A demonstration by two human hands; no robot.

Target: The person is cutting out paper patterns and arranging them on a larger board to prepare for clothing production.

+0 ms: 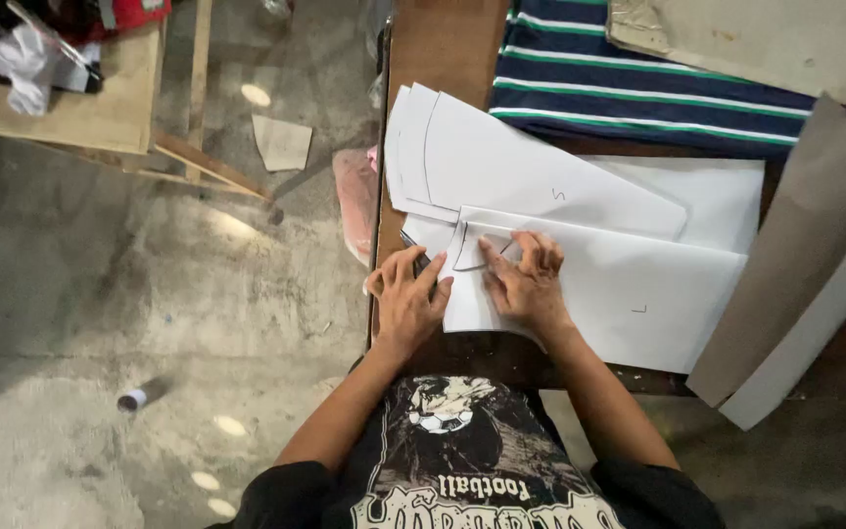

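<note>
- head view: the left hand (405,299) lies flat, fingers spread and open, at the near edge of the brown counter (443,44), its fingertips resting on the edge of a white paper sheet (629,284).
- the right hand (528,282) sits just beside the left one, pressed palm down on the same sheet, fingers loosely spread, gripping nothing.
- under the right hand's fingertips lies a small cut paper piece (477,245) with a dark drawn outline; the index finger touches it.
- a dark thin tool (411,240) peeks out just above the left hand; what it is cannot be told.
- beyond both hands, a stack of white curved paper shapes (501,157) fans out over the counter.
- further beyond, a navy cloth with green and white stripes (619,88) lies across the counter, with a sheet of cardboard (775,39) on top of it.
- well to the right of the right hand, a long grey board (805,255) leans across the counter edge.
- left of the left hand is the concrete floor (100,294), with a pink rag (356,196) near the counter and a small roll (132,399) well apart.
</note>
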